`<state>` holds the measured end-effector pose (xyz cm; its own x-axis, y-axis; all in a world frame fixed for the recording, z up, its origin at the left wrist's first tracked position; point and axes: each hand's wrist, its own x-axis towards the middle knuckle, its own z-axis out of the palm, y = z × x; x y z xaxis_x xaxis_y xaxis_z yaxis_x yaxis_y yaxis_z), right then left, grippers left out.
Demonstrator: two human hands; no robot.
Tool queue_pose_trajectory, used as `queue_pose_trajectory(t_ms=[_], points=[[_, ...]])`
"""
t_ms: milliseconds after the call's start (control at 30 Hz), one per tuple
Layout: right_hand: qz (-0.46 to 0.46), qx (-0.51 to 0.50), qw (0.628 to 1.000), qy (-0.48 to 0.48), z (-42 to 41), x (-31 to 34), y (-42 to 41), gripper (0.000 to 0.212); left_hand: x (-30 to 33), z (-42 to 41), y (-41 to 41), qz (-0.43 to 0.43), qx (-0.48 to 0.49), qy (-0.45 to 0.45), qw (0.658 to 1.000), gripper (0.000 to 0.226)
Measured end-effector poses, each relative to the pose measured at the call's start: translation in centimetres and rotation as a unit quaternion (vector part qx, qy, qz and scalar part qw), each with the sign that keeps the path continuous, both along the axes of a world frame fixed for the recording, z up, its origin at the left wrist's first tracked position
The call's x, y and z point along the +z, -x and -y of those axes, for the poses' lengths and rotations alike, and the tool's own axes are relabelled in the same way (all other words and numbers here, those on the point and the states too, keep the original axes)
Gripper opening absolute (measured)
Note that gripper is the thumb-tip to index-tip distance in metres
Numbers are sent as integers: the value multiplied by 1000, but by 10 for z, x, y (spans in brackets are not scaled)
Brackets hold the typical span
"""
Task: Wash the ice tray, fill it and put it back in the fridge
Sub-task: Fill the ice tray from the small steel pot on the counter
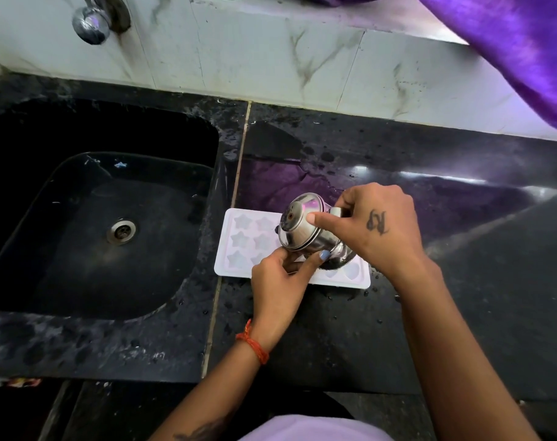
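A pale pink ice tray (248, 240) with star-shaped and heart-shaped moulds lies flat on the wet black counter, just right of the sink. Above its middle a small steel lidded jug (302, 229) is tipped over toward the left. My right hand (379, 227) grips the jug's handle, its forefinger lying across the lid. My left hand (278, 276) holds the jug from below, thumb and fingers curled round its lower edge. The jug and both hands hide the tray's middle moulds. No stream of water is visible.
A deep black sink (79, 218) with a steel drain (121, 231) lies at the left. A chrome tap (91, 22) sticks out of the marble wall above it. A purple cloth (509, 49) hangs at the top right. The counter (461, 297) carries water drops.
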<state>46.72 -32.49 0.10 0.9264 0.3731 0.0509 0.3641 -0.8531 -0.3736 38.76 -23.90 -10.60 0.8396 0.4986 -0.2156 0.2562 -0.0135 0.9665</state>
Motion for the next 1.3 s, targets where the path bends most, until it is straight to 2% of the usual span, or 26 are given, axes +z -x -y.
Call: queue_pose_trajectory(t_ms=[200, 467, 633, 767, 1100, 1300], points=[[4, 0, 1000, 8, -1, -1, 1, 45, -1, 1, 0, -3, 5, 2, 1000, 59], [-37, -30, 997, -64, 10, -6, -3, 45, -1, 0, -1, -17, 5, -91, 996, 41], [-62, -65, 990, -112, 18, -6, -4, 44, 4, 1, -4, -16, 8, -127, 992, 41], [-65, -77, 989, -107, 24, -5, -3, 45, 7, 5, -6, -21, 0, -135, 991, 40], [-30, -68, 997, -37, 28, -2, 2, 44, 0, 18, -6, -17, -36, -41, 998, 35], [-15, -61, 998, 4, 25, 3, 4, 46, -1, 22, -5, -3, -39, 49, 998, 59]])
